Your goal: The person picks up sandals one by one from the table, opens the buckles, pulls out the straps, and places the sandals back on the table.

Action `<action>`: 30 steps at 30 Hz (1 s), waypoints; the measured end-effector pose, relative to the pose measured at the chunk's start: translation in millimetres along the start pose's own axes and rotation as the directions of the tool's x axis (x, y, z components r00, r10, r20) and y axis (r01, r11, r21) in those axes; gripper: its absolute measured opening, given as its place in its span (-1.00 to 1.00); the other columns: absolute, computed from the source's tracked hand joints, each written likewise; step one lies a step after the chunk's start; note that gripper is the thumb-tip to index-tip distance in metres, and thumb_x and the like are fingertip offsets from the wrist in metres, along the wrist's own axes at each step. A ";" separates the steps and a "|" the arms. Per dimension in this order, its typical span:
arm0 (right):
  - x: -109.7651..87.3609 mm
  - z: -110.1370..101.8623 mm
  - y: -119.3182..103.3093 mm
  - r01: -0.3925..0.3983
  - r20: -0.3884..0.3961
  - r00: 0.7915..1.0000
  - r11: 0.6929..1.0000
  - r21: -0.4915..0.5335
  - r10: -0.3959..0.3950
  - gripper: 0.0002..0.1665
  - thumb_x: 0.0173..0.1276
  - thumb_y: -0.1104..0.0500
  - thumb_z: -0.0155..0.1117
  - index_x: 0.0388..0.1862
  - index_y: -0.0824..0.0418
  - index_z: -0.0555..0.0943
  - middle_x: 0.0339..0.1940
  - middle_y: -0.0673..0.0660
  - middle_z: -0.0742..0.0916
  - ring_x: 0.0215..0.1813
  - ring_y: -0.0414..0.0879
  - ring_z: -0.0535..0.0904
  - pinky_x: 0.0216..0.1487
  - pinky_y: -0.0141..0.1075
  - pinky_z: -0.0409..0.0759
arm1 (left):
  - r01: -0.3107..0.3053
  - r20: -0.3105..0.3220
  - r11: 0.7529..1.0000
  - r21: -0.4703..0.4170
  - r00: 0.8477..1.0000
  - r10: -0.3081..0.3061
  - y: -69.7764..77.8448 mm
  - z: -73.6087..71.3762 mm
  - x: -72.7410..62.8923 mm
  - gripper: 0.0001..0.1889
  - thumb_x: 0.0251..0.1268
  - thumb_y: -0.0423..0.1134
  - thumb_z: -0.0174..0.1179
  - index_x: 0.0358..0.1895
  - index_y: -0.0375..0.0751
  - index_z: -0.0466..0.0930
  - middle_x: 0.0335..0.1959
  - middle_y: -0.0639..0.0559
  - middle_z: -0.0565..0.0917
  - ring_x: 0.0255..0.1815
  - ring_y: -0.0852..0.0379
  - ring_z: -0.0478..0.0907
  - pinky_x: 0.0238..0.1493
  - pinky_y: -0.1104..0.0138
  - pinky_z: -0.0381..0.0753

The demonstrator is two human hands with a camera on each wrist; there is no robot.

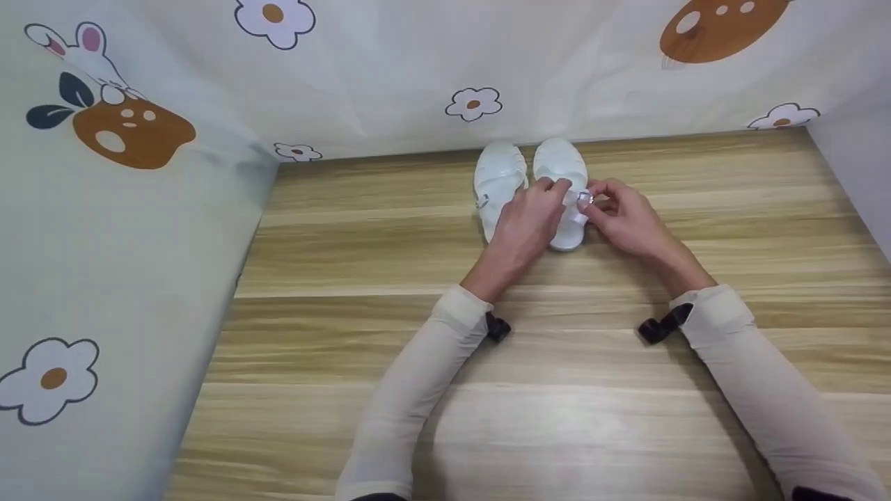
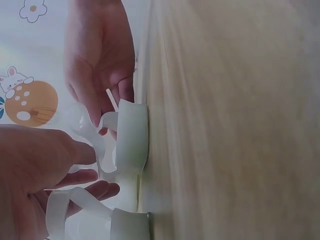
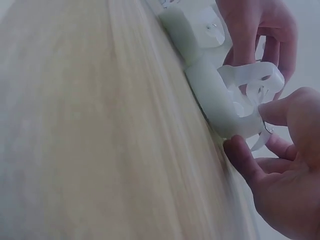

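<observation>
Two white sandals stand side by side with their toes toward the wall, the left sandal [image 1: 499, 161] and the right sandal [image 1: 559, 156]. My left hand [image 1: 527, 221] reaches over the left one and holds the right sandal's strap [image 3: 250, 73] from its inner side, fingers bent. From the outer side, my right hand [image 1: 632, 221] pinches the strap near a shiny silver buckle [image 1: 585, 200] between thumb and fingers. In the right wrist view, one fingertip of that hand rests beside the heel [image 3: 215, 97]. A metal buckle [image 1: 482, 201] also shows on the left sandal.
The sandals stand on a wood-grain floor [image 1: 334, 250], close to the back wall [image 1: 390, 83], which has flower and fruit prints. A patterned left wall [image 1: 139, 264] and a plain right wall [image 1: 860, 139] bound the floor.
</observation>
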State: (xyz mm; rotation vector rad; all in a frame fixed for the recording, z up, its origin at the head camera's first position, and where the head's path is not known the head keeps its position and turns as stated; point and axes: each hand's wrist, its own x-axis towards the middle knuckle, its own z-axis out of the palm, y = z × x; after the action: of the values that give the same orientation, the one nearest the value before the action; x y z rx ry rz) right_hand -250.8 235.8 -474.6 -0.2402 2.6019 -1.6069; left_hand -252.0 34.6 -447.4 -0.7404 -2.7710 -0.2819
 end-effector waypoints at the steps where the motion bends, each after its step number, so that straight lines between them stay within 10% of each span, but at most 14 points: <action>1: -0.4 0.8 -0.5 0.002 -0.003 1.000 1.000 0.007 -0.002 -0.56 0.62 0.07 0.33 0.16 0.41 0.52 0.58 0.35 0.55 0.04 -0.23 0.70 -0.07 -0.56 0.63 | -0.001 -0.002 1.000 -0.004 1.000 0.001 -0.4 -0.5 -0.2 -0.73 0.63 -0.23 0.22 0.27 -0.04 0.62 0.05 -0.01 0.77 -0.12 -0.07 0.82 -0.20 0.13 0.84; 11: -8.0 0.6 -3.8 0.005 -0.008 1.000 0.999 0.035 -0.005 -0.61 0.66 0.09 0.27 0.13 0.39 0.46 0.64 0.35 0.49 0.49 0.19 0.58 0.42 -0.32 0.61 | 0.003 0.031 0.996 -0.093 1.000 0.000 -0.3 -9.1 -0.9 -0.61 0.64 -0.34 0.15 0.40 0.00 0.58 0.15 -0.04 0.74 -0.04 -0.01 0.79 -0.10 0.17 0.84; 30: -47.0 -1.7 -5.1 0.106 0.054 0.992 0.988 0.115 -0.113 -0.69 0.64 0.22 0.27 0.03 0.47 0.43 0.64 0.49 0.42 0.59 0.33 0.48 0.31 -0.57 0.58 | -0.100 -0.056 0.983 -0.155 0.994 0.092 7.4 -24.6 -44.5 -0.55 0.49 -0.39 0.23 0.38 -0.02 0.60 0.21 -0.02 0.71 -0.06 0.02 0.78 -0.15 0.24 0.83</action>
State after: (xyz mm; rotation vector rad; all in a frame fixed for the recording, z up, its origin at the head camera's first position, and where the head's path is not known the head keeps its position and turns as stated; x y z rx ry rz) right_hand -204.3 243.2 -470.1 -0.4249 2.4841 -1.7447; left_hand -206.2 14.2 -436.4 -0.8896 -2.6805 -0.4981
